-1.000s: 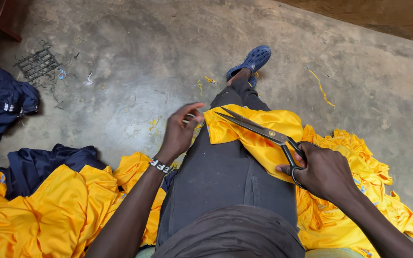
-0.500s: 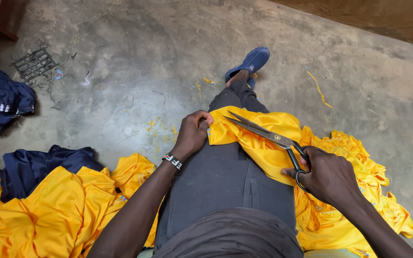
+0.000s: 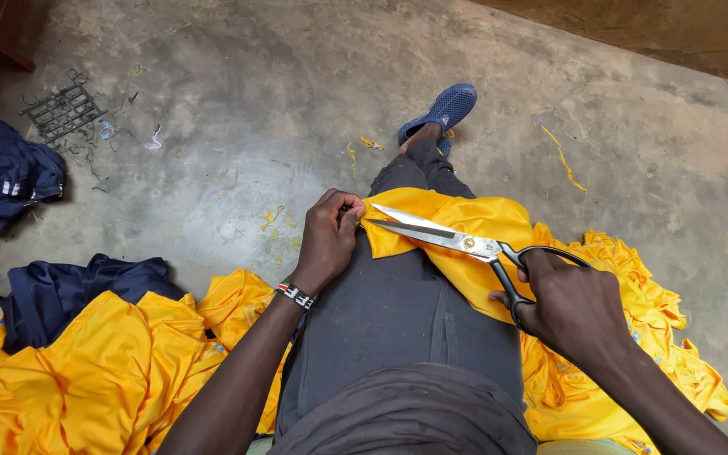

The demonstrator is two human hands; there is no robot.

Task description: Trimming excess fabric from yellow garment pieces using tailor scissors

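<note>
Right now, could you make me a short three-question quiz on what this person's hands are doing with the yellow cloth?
1. True or false: the scissors are in the right hand.
2. What does the left hand pinch? A) blue shoe B) edge of the yellow cloth C) metal grate
3. Fill in: the cloth being cut lies across the person's ___.

Key: 1 true. 2 B. 3 lap; it drapes over the dark trousers, blades open at its edge.
</note>
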